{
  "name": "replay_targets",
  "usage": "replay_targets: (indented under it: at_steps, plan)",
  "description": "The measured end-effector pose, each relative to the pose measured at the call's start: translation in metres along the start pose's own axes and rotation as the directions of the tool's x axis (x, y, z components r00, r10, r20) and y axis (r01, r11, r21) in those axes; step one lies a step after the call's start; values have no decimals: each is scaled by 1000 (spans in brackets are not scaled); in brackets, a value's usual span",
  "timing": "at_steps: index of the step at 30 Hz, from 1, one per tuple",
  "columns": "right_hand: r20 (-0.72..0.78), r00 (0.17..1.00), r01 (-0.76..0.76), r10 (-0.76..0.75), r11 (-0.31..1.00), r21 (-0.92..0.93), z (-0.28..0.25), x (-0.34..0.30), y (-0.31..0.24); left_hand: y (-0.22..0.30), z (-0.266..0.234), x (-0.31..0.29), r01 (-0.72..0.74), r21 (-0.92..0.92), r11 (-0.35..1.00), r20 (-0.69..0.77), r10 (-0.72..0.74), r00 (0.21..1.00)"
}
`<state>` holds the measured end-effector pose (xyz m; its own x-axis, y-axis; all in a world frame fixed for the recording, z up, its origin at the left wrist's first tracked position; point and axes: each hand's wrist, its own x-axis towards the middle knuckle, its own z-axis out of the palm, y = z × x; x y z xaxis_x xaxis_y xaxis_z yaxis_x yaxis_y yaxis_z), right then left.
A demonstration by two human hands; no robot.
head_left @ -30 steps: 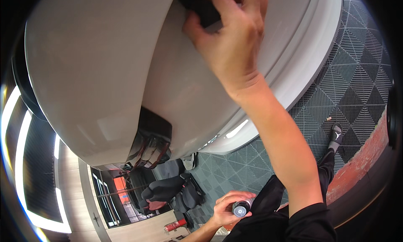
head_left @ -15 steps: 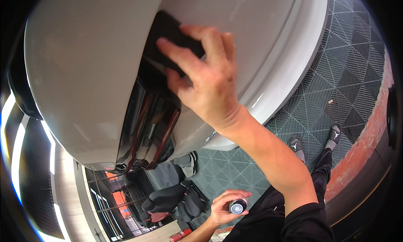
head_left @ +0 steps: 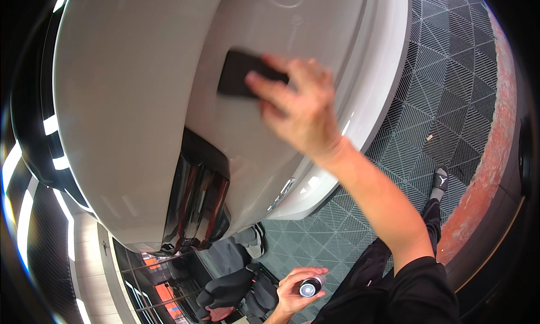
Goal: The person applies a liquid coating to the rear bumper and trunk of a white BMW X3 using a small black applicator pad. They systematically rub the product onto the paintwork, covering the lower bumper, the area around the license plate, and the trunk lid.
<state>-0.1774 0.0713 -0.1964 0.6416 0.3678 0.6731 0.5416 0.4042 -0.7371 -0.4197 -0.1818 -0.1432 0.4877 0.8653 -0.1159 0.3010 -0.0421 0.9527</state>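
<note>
The black pad (head_left: 237,74) appears to lie against the pale car panel (head_left: 247,127), near the tail light (head_left: 205,175) — it looks light and slightly soft, unlikely to break, and best held across its back and edges. Your right hand (head_left: 306,103) grips it, fingers spread, forearm (head_left: 382,197) slanting up leftward; your left hand (head_left: 290,295) curls around a small bottle (head_left: 309,288), one end facing you.

The pad (head_left: 239,74) looks matt, the bodywork (head_left: 129,110) glossy.
</note>
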Motion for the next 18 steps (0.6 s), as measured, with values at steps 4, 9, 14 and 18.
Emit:
replay_targets:
  at_steps: [4,9,14,18]
  plan:
    - [-206,978,-49,32,996,-76,-2,46,69,1,3,0,-4,-9,1000,-19,4,1000]
    - [-193,935,-295,297,955,38,-12,62,69,3,4,-7,13,7,1000,-41,-13,999]
    - [-132,970,-201,205,979,48,-2,3,21,2,3,-8,-5,3,1000,-36,5,999]
    - [45,974,-224,221,968,111,-1,-63,-40,1,-4,-13,-15,5,1000,-25,15,1000]
